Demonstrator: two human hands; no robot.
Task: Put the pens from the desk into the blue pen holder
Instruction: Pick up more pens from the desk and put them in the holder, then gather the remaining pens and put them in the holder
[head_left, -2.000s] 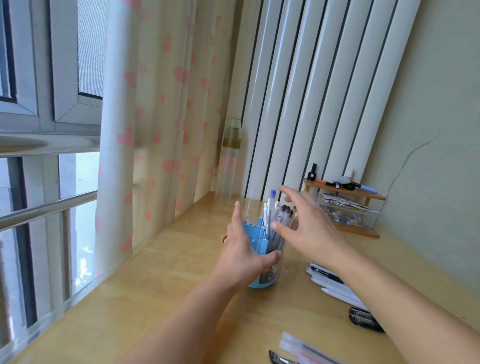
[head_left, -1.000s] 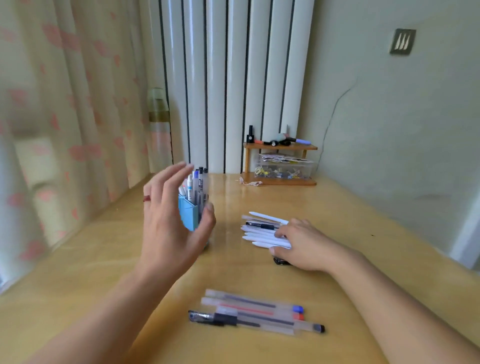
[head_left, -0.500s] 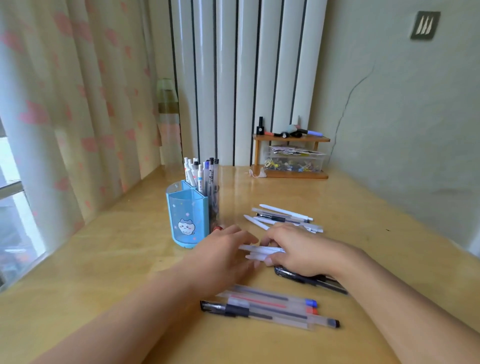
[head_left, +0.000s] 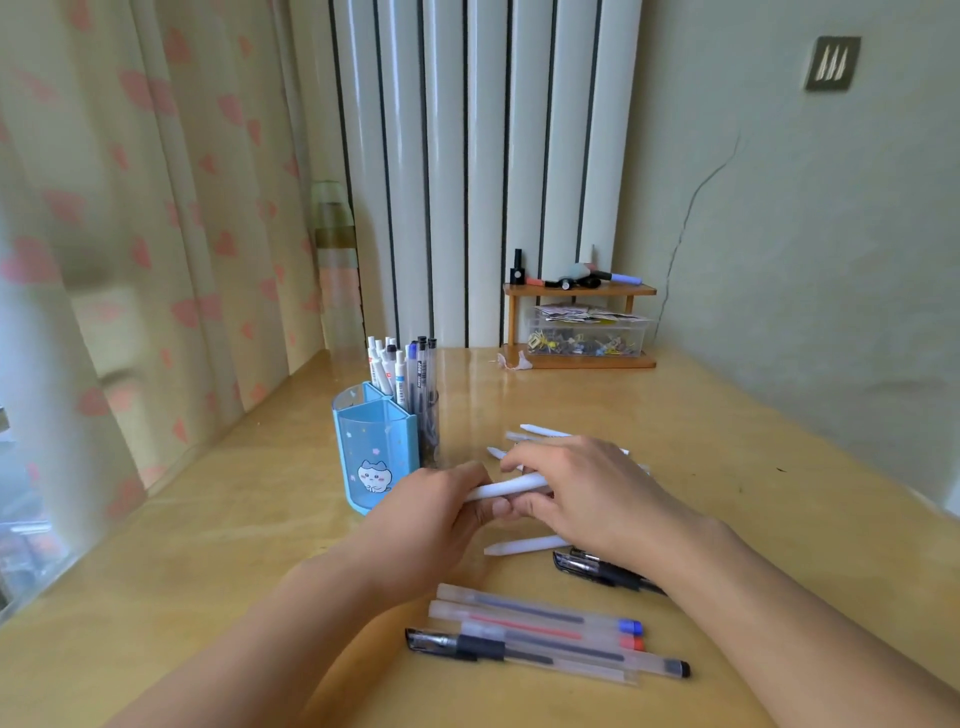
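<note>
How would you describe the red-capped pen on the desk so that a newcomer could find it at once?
Start at the blue pen holder on the desk, then look toward the near edge, where clear-barrelled pens lie side by side. The red-capped pen lies between the blue-capped pen and the black-capped pen; only it has red ink and a red end.

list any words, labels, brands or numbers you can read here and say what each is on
None can be read for certain.
Pens standing in the blue pen holder: dark print runs down the barrels, too small and blurred to read.
Pen holder front: a cartoon cat picture, no words.
Wall plate: three upright marks, no lettering.
Clear pens on the desk: no print that can be made out.
</note>
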